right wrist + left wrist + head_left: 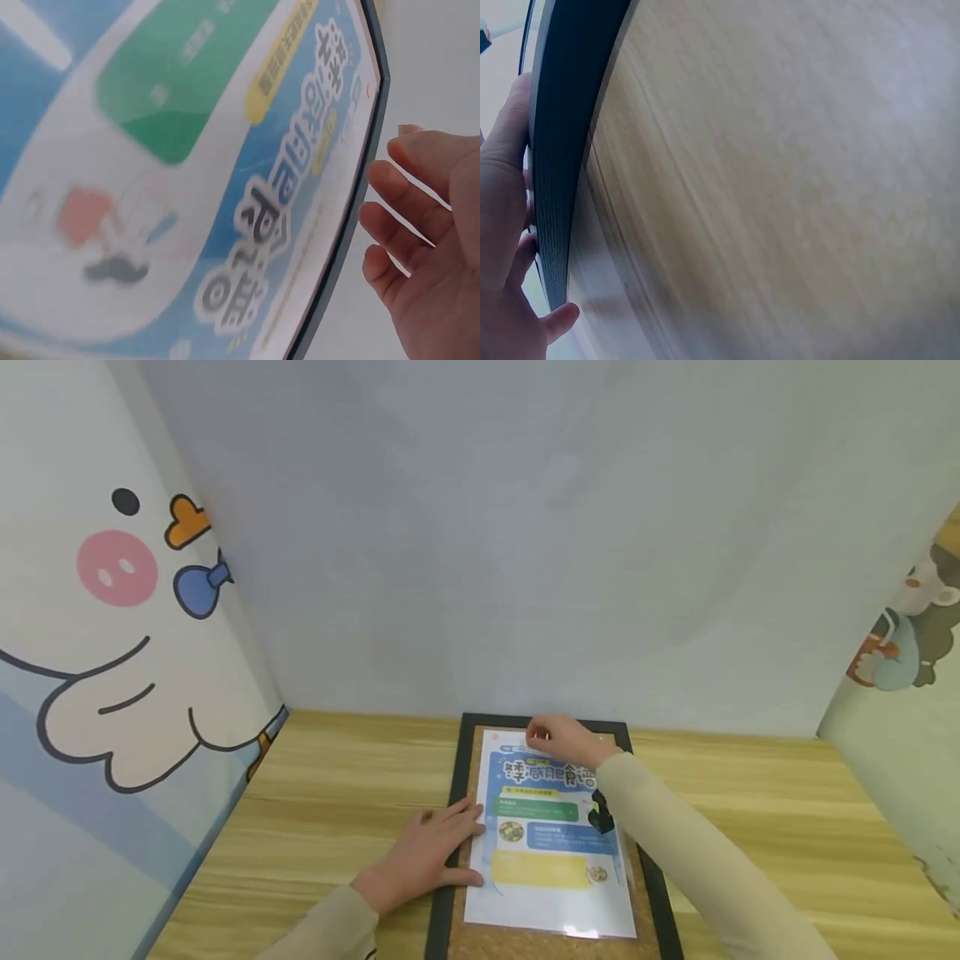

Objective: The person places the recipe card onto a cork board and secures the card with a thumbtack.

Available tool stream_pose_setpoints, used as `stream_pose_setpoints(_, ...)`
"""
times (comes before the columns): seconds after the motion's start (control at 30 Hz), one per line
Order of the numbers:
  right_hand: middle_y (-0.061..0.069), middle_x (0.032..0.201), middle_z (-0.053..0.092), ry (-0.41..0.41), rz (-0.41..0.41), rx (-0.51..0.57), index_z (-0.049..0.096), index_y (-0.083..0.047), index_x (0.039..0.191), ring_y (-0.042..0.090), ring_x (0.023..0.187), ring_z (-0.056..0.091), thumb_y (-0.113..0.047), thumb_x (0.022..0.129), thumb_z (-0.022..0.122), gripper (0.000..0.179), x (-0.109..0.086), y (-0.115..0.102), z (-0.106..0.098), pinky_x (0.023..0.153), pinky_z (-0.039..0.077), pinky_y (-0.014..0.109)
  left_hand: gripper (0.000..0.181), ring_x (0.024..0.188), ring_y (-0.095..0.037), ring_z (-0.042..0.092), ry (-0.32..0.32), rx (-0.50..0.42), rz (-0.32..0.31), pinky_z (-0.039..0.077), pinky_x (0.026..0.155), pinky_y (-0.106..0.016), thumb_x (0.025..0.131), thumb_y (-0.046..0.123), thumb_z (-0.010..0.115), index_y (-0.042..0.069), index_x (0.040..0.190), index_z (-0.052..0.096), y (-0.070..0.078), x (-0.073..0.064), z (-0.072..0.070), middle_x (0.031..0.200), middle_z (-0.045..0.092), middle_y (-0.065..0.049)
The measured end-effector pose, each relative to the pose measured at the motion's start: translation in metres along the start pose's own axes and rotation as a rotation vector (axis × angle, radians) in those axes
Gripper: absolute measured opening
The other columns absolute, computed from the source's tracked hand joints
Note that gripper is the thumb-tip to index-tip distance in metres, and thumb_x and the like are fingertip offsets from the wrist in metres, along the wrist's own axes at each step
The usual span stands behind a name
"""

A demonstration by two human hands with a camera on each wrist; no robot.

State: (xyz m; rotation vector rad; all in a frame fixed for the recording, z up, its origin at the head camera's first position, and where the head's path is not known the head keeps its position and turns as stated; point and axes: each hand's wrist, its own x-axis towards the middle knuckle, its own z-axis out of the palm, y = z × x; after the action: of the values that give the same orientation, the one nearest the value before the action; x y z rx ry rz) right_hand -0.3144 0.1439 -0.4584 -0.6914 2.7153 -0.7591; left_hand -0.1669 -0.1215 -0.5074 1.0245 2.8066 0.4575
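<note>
A printed poster (547,906), blue and white with large Chinese characters and green and yellow boxes, lies on a black-framed cork board (480,939). My left hand (423,852) rests across the board's left edge with fingers spread, their tips at the poster's left side. In the left wrist view the hand (502,217) lies along the black frame (555,150). Over the poster's top edge is my right hand (562,739), fingers bent. The right wrist view shows this hand (427,217) loosely curled beside the frame edge, with nothing visible between the fingers.
The board lies on a wood-grain table (360,768) against a pale grey back wall (480,568). A cartoon-printed panel (75,635) stands at the left, another (907,643) at the right. A small black item (600,818) shows beside my right sleeve.
</note>
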Motion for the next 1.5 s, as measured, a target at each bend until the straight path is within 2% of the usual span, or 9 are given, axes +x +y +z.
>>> stream_pose_setpoints(0.3,-0.001,0.089,0.060,0.034,-0.037,0.029,0.064,-0.011,0.105,0.015,0.076,0.052,-0.026,0.095,0.056,0.020,-0.035,0.014,-0.020,0.070,0.044,0.032,0.073,0.142,-0.020,0.020,0.011,-0.020,-0.012,0.027,0.099,-0.062,0.082,0.068,0.047,0.021,0.137,0.045,-0.001,-0.002,-0.002,0.153,0.027,0.000)
stream_pose_setpoints(0.43,0.004,0.090,0.062,0.055,-0.069,0.052,0.064,-0.008,0.103,0.015,0.075,0.051,-0.023,0.094,0.057,0.019,-0.052,0.022,-0.026,0.068,0.044,0.032,0.073,0.142,-0.020,0.019,0.020,-0.042,-0.008,0.027,0.098,-0.063,0.082,0.067,0.049,0.021,0.139,0.045,-0.003,-0.002,-0.001,0.153,0.026,0.000)
stream_pose_setpoints(0.6,0.010,0.091,0.062,0.039,-0.068,0.073,0.064,-0.008,0.103,0.015,0.073,0.051,-0.029,0.095,0.056,0.024,-0.070,0.030,-0.033,0.066,0.044,0.032,0.074,0.142,-0.019,0.019,0.023,-0.040,-0.016,0.027,0.099,-0.061,0.081,0.068,0.050,0.021,0.139,0.045,-0.004,-0.002,-0.001,0.153,0.027,0.000)
stream_pose_setpoints(0.7,0.009,0.089,0.063,0.053,-0.078,0.070,0.064,-0.008,0.102,0.014,0.072,0.052,-0.029,0.095,0.056,0.024,-0.084,0.037,-0.037,0.065,0.045,0.031,0.074,0.142,-0.019,0.019,0.016,-0.034,-0.016,0.027,0.099,-0.061,0.081,0.069,0.048,0.022,0.139,0.045,-0.004,-0.001,-0.001,0.153,0.026,0.001)
stream_pose_setpoints(0.9,-0.001,0.086,0.062,0.111,-0.107,0.034,0.065,-0.009,0.099,0.011,0.074,0.052,-0.022,0.093,0.059,0.015,-0.114,0.056,-0.043,0.067,0.045,0.030,0.075,0.142,-0.019,0.018,0.009,-0.047,-0.008,0.027,0.099,-0.062,0.082,0.068,0.049,0.022,0.140,0.043,-0.001,0.001,-0.001,0.153,0.025,0.000)
stream_pose_setpoints(1.27,-0.010,0.084,0.060,0.140,-0.045,0.011,0.065,-0.012,0.096,0.007,0.076,0.052,-0.025,0.093,0.060,0.015,-0.168,0.088,-0.042,0.068,0.045,0.027,0.076,0.142,-0.020,0.019,0.030,-0.048,-0.009,0.028,0.099,-0.059,0.081,0.068,0.051,0.020,0.140,0.044,0.000,0.003,0.003,0.153,0.027,0.001)
stream_pose_setpoints(1.5,-0.006,0.083,0.062,0.155,-0.016,0.012,0.066,-0.010,0.095,0.003,0.075,0.052,-0.024,0.093,0.059,0.015,-0.202,0.105,-0.040,0.067,0.046,0.025,0.074,0.142,-0.021,0.019,0.032,-0.046,-0.003,0.028,0.098,-0.060,0.082,0.067,0.051,0.019,0.138,0.045,0.003,0.004,0.003,0.152,0.028,-0.001)
